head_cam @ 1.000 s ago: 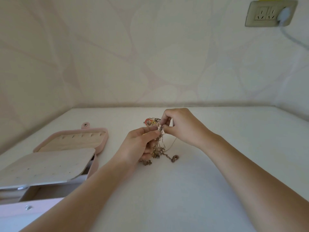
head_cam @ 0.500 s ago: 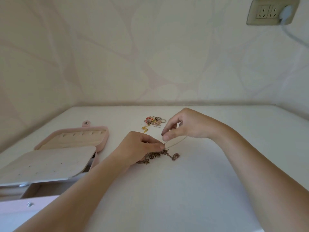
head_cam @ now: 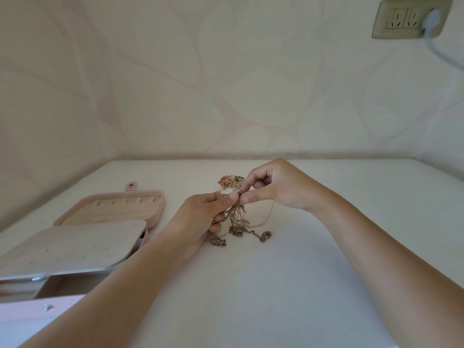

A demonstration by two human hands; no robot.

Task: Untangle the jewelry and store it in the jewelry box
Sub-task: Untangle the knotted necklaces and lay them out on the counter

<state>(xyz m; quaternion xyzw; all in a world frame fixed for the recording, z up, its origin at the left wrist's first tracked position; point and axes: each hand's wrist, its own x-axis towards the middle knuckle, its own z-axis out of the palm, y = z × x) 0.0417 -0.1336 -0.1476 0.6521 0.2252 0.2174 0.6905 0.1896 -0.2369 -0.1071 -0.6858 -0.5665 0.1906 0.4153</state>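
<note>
A tangled bronze chain necklace (head_cam: 238, 222) hangs between my hands, its charms trailing onto the white table. My left hand (head_cam: 203, 217) pinches the top of the tangle between thumb and fingers. My right hand (head_cam: 273, 189) pinches the same knot from the right, thumb and forefinger together. Behind my hands a small heap of colourful jewelry (head_cam: 229, 181) lies on the table. The pink jewelry box (head_cam: 153, 217) stands open at the left, with its lid laid flat and an inner flap raised over the compartments.
The white table (head_cam: 251, 297) meets patterned walls at the back and the left. A wall socket (head_cam: 406, 20) with a plug and cable sits at the top right. The box's front edge with a metal snap (head_cam: 47, 307) is at the lower left.
Half a second ago the chain lay low on the table with my right hand pulling a strand out to the right. Both hands have now lifted the tangle and come together at its top.
</note>
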